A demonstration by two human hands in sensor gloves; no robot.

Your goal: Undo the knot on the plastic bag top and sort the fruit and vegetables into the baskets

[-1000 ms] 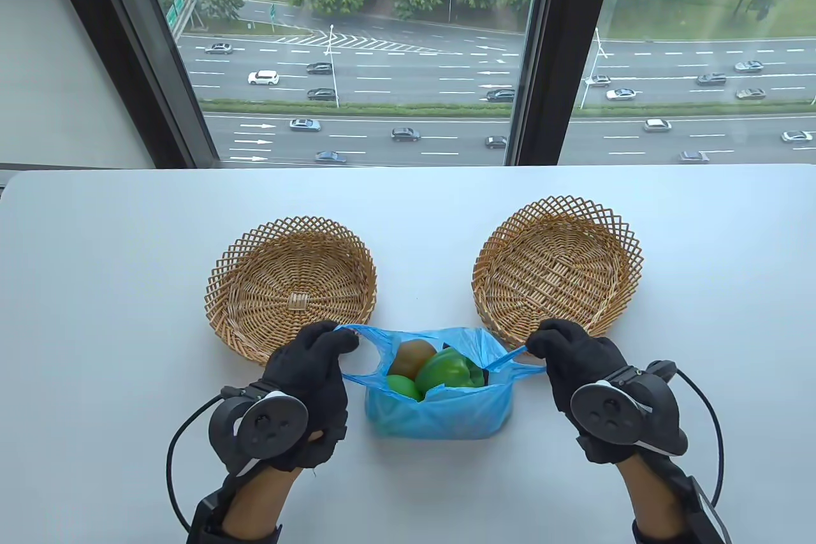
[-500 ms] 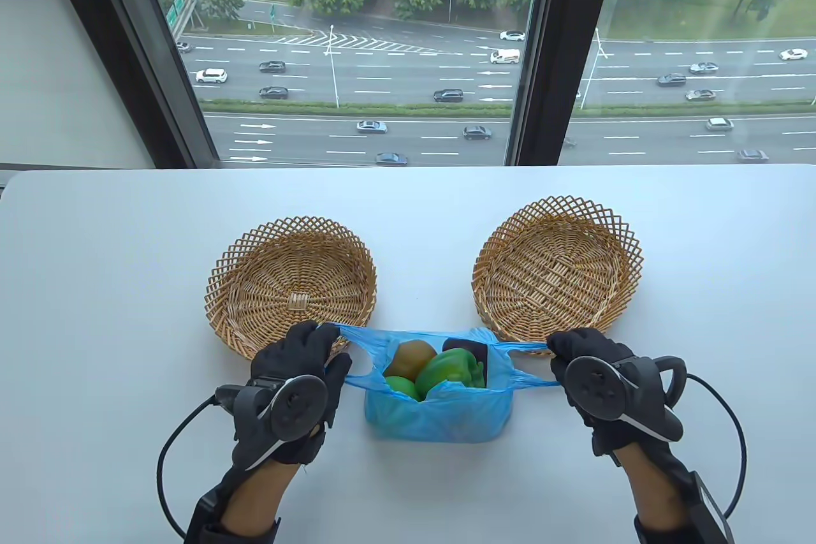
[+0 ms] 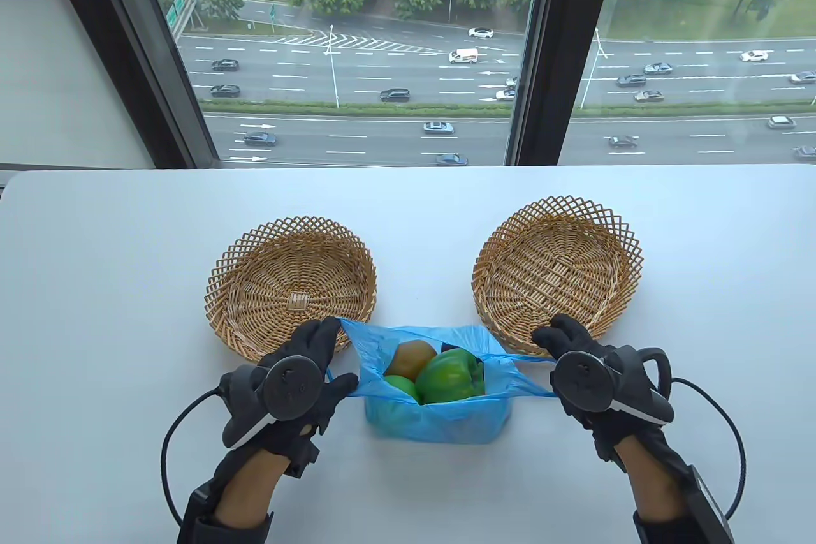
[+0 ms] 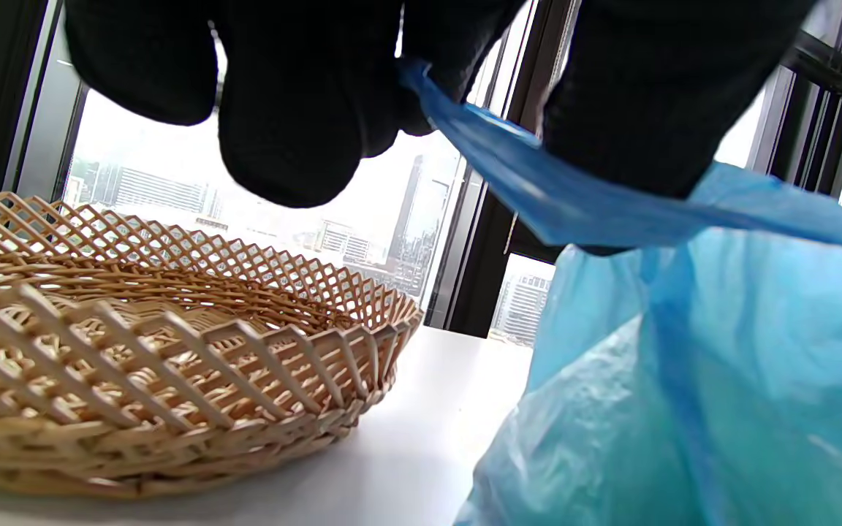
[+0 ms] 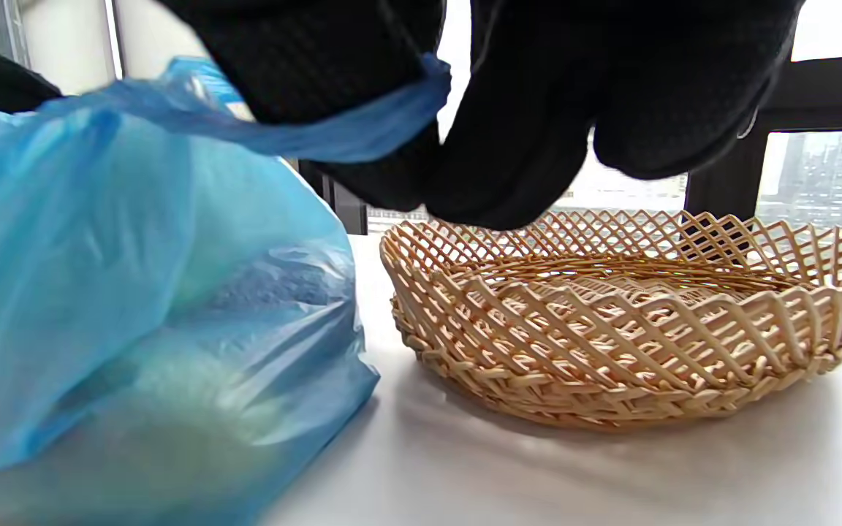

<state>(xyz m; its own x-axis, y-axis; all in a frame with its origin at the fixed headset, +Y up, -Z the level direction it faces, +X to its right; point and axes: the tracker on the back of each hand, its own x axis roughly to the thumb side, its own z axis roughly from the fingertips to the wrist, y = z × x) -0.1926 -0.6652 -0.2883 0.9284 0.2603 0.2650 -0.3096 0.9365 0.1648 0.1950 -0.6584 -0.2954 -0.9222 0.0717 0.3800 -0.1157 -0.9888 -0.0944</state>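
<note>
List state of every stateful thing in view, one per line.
blue plastic bag: untied, mouth pulled open, on the table
left basket: empty
right basket: empty
left hand: grips the bag's left handle
right hand: grips the bag's right handle
green bell pepper: inside the bag

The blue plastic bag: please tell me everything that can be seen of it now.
The blue plastic bag is thin, translucent and crinkled. It stands on the white table in front of the two wicker baskets, between them. Its top is open, with no knot visible. The left hand pinches its left handle and the right hand its right handle, and both handles are pulled outward. Inside lie a green pepper, a brown kiwi-like fruit and a smaller green fruit.
</note>
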